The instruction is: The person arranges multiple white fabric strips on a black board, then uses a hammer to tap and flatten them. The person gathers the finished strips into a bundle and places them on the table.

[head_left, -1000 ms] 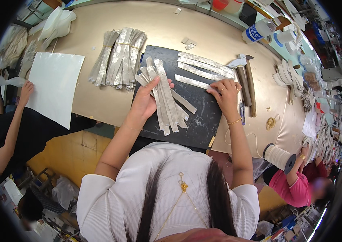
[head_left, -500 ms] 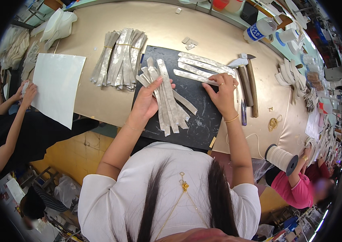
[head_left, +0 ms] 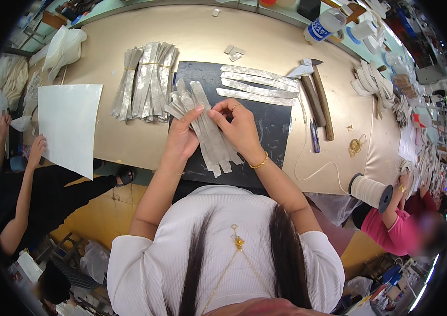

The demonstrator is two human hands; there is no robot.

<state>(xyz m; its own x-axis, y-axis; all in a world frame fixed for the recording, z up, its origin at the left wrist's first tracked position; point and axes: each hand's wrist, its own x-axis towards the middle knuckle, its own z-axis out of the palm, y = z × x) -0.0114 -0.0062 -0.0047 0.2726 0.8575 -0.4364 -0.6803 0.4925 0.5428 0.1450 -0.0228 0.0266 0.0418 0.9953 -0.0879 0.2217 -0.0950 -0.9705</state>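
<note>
A fanned bunch of silvery grey strips (head_left: 207,139) is gripped in my left hand (head_left: 182,138), its thumb pressed across them. My right hand (head_left: 240,129) is closed at the bunch's right edge, thumb and forefinger pinching a strip near its upper part. Both hands are over a black work board (head_left: 202,71). On the board's far right, several similar curved strips (head_left: 258,85) lie side by side, slightly apart. Bundles of strips tied with bands (head_left: 147,81) rest beyond my left hand. My right hand's lower fingers are partly hidden.
Right of the board lie a hammer (head_left: 321,102), another wooden-handled tool (head_left: 313,100), a pen-like tool (head_left: 314,137) and a gold-coloured coil (head_left: 357,146). A spool of cord (head_left: 368,192) stands at the right edge. Left, another person's hand holds a white sheet (head_left: 68,126). A bottle (head_left: 326,25) stands far right.
My right hand has moved left, from the strips laid on the board to the bunch in my left hand, and now pinches there. The whole view has shifted slightly.
</note>
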